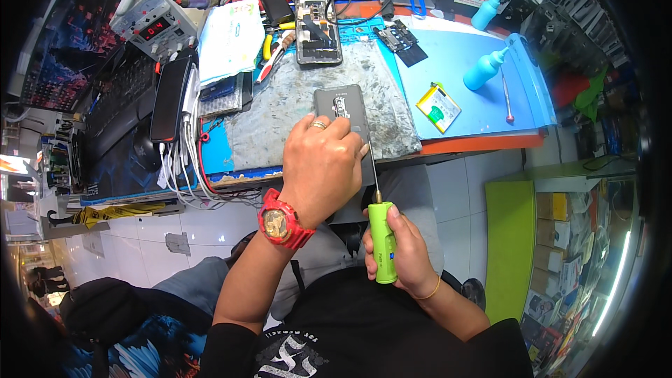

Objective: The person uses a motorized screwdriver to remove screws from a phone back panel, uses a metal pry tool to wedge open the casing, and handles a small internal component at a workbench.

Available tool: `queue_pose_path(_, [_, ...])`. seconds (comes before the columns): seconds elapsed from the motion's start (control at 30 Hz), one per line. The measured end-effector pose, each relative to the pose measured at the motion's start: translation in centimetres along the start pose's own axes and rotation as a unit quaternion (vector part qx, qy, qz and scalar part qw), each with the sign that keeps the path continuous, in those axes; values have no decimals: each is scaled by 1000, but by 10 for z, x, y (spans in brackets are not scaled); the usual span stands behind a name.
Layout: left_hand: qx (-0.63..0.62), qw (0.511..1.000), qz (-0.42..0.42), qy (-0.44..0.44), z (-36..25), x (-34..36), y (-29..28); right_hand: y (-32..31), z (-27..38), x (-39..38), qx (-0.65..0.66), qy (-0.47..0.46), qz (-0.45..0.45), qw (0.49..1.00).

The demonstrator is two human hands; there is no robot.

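Note:
A dark grey phone back panel (341, 101) with camera cutouts lies at the front edge of the grey work mat. Over its lower part, my left hand (323, 157) is closed with curled fingers gripping it, hiding much of the panel. My right hand (413, 245) is wrapped round a tool with a bright green handle (382, 245). The tool's thin metal shaft (374, 168) points away from me along the panel's right edge; whether its tip touches the panel I cannot tell. Farther back stands an opened phone (318, 35) with its inner parts showing.
To the right, a blue mat (448, 63) bears a loose battery (439, 108), blue squeeze bottles (485, 68) and a slim screwdriver (507, 98). On the left are a black phone (170, 101), white cables (185, 147), a power supply (154, 24) and a keyboard (115, 98). Pliers (276, 52) lie behind.

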State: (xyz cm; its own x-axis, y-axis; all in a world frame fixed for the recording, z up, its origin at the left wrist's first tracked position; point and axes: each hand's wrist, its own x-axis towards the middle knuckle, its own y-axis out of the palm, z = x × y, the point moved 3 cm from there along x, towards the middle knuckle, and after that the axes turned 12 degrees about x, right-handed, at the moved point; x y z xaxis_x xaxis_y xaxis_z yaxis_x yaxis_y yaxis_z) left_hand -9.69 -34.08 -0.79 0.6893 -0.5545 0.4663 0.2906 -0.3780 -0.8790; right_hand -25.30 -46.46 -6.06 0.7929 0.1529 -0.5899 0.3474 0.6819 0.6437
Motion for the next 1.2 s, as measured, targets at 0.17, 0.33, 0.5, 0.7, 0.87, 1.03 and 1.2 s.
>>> queue_pose_path(0.17, [2,1000,3,-3,0,0,-1,0,2,-2,1,6,0,1000])
queue_pose_path(0.33, [-3,1000,1,-1,-1,0,0,-2,4,-2,-7,7,5,1000])
queue_pose_path(0.5, [-2,1000,3,-3,-1,0,0,-8,25,-2,-9,-57,-20,998])
queue_pose_path(0.7, [-6,1000,4,-10,0,-1,1,-10,31,-9,-79,-12,23,997])
queue_pose_path(0.87, [-4,1000,-1,-7,-2,3,0,-5,15,-5,-52,34,13,998])
queue_pose_path(1.03, [11,1000,9,1,-1,4,-1,-5,15,-6,-44,37,9,998])
queue_pose_path(1.2, [14,1000,14,4,-1,5,-2,-5,21,-8,-45,44,4,998])
